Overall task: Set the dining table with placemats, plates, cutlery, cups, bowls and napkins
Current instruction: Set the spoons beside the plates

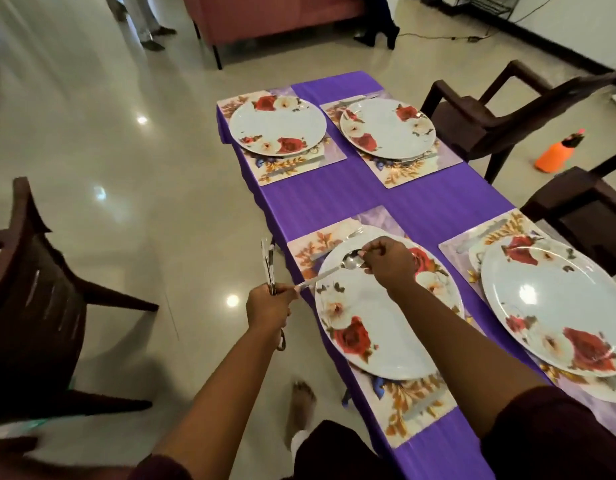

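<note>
1. A spoon is pinched at its bowl end by the right hand above the near-left plate; its long axis runs diagonally, with the handle pointing down-left toward the left hand.
2. A bundle of cutlery is gripped upright in the left hand, off the worktop's left edge beside that plate.
3. Four plates are counted, one on each of four placemats.
4. Three chairs are seen around the worktop.
</note>
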Tool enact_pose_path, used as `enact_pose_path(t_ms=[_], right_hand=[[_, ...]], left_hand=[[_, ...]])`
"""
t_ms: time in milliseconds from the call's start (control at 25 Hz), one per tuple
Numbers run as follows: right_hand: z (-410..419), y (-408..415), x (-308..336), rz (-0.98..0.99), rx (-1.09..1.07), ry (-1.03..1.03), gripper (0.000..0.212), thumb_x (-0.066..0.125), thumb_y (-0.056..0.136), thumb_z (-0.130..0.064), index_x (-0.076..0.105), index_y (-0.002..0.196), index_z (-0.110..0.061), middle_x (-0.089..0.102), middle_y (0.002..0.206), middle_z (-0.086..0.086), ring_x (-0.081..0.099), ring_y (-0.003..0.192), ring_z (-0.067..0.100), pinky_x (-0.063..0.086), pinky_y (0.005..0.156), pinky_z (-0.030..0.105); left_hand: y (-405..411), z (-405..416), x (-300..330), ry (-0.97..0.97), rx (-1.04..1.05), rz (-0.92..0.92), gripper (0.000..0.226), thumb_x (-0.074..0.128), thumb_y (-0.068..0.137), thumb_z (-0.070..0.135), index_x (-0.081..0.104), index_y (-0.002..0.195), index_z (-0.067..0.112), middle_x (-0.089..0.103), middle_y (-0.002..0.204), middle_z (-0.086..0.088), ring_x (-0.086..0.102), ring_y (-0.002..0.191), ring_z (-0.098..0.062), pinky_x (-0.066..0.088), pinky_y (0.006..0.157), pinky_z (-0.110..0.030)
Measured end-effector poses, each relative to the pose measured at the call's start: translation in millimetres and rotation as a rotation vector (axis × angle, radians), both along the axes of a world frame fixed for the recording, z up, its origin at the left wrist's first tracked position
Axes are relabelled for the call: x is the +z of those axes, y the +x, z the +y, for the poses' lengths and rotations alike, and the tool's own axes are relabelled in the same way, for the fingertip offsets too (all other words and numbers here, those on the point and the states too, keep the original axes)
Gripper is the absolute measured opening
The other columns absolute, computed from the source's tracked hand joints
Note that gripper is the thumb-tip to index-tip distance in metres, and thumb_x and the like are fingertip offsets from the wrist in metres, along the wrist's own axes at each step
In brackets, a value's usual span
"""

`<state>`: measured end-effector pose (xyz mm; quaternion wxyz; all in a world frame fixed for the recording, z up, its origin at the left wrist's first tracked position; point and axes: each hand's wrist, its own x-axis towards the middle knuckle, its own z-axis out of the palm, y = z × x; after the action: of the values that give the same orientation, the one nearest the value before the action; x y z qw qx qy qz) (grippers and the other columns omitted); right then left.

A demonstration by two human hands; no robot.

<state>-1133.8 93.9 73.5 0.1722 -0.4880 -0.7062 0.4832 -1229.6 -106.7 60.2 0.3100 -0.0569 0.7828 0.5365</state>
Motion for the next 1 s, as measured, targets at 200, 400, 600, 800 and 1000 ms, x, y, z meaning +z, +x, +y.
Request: enact_pose_path(t_ms=[200,400,600,800,1000], right_hand=[[61.8,-49.6,-6.2,-0.131,0.095,0.131,0.004,0.073,0.084,-0.013,0.069,0.084,-0.015,0.064,0.074,-0.005,0.058,0.069,0.01,0.038,0.058,0.011],[97.3,-71.3,-27.0,-0.242,0.104,0.083,0.002,0.07,0.088,-0.015,0.069,0.086,-0.015,0.064,0.079,-0.004,0.058,0.071,0.009,0.035,0.055,0.014],[107.6,-89.6,-52.9,-0.262,0.112,0.042,0.007,0.067,0.09,-0.01,0.072,0.095,-0.01,0.072,0.094,0.005,0.065,0.081,0.018,0.053,0.069,0.025],[110.2,-93.9,-61.7,-0.262,0.093,0.049,0.011,0.065,0.092,-0.011,0.072,0.1,-0.011,0.072,0.094,0.006,0.065,0.082,0.016,0.056,0.074,0.025],[108.0,-95.8,-61.9,-0.308,0.087,0.086,0.013,0.064,0.093,-0.015,0.07,0.104,-0.011,0.067,0.091,0.002,0.06,0.079,0.012,0.047,0.065,0.016]], left_hand=[[-51.5,63.3,-6.7,-0.06,-0.043,-0.03,0.002,0.072,0.081,0.011,0.07,0.081,0.01,0.068,0.072,-0.009,0.052,0.053,-0.018,0.039,0.046,-0.024],[-74.9,97.6,-24.1,-0.108,-0.09,-0.033,0.011,0.069,0.085,0.016,0.069,0.095,0.011,0.071,0.092,-0.006,0.066,0.074,-0.02,0.053,0.054,-0.031],[-84.1,107.9,-41.5,-0.182,-0.127,-0.047,0.018,0.064,0.089,0.016,0.067,0.105,0.009,0.071,0.102,-0.01,0.069,0.092,-0.031,0.056,0.063,-0.031],[-84.7,112.2,-43.6,-0.226,-0.105,-0.034,0.019,0.064,0.091,0.021,0.067,0.106,0.011,0.07,0.102,-0.01,0.068,0.093,-0.032,0.058,0.077,-0.041],[-84.0,112.4,-45.5,-0.222,-0.09,-0.039,0.018,0.066,0.091,0.025,0.064,0.104,0.013,0.069,0.103,-0.008,0.069,0.09,-0.028,0.058,0.078,-0.04]])
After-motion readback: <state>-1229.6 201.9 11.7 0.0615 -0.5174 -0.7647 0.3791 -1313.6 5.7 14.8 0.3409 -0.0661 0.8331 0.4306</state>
